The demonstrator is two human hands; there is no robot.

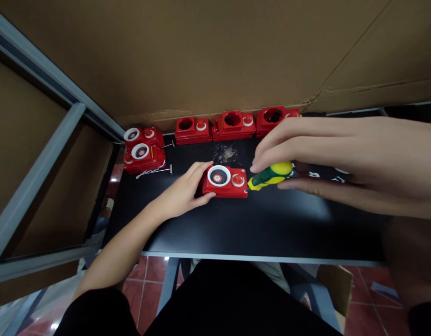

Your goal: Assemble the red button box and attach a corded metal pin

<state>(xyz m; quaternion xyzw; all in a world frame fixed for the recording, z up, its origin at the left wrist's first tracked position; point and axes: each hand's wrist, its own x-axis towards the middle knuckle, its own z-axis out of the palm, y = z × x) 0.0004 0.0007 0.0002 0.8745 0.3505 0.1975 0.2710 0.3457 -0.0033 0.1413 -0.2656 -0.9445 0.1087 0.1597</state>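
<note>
- Red box point(226, 190), one, the piece in hand: it lies flat near the middle of the black tabletop point(215, 228), its white ring point(219, 184) to the left and its red knob point(238, 180) to the right.
- Left hand point(185, 190), one: I see it curled part-way around the box's left end, thumb along the front side, fingers at the back.
- Right hand point(344, 149), one: half closed, with fingers above and thumb below a screwdriver point(271, 175), yellow and green.
- Screwdriver tip: at the box's front right corner (from where I watch, I cannot tell whether it touches a screw).
- Front edge point(236, 257), pale: well apart from the box, with a broad strip of black surface between the two for my hands to work over.
- Back row, three red housings point(193, 134) with round openings: set against the cardboard wall point(215, 56); the right hand partly covers the rightmost.
- Pale debris point(225, 153), scattered: between the box and the back row.
- Left group, two red units point(145, 160) with white rings: near the tabletop's left edge, one behind the other.
- T-handled rod point(155, 171): just beside the front unit, pointing toward the left forearm; I count less room on that side.
- Grey frame point(40, 179): slanting beyond the left edge, a boundary for my left elbow.
- White pieces point(338, 179): partly hidden behind the right hand, too covered to identify.
</note>
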